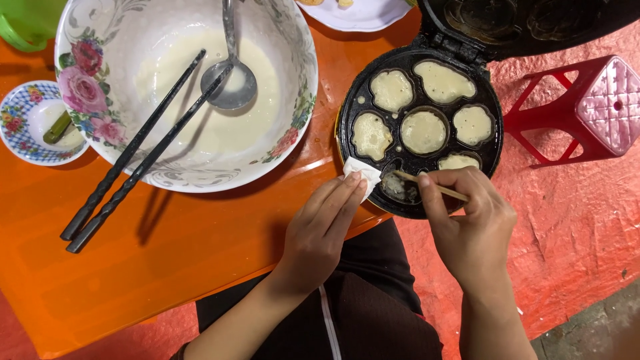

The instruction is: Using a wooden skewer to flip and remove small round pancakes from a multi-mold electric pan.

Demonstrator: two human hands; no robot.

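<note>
While your right hand (470, 227) pinches the thin stick (430, 186) over the near mould of the round black pan (419, 131), handle it lightly near its end; it looks brittle. Your left fingers (347, 193) press soft white tissue (362, 175) on the rim. Batter is runny; the floral bowl (187, 90) sits left.

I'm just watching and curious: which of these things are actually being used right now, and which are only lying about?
In use:
left hand pressing white tissue
right hand holding thin wooden stick
round black cake maker with batter

Lying about:
floral bowl, ladle, black chopsticks
small patterned dish
red stool
</note>
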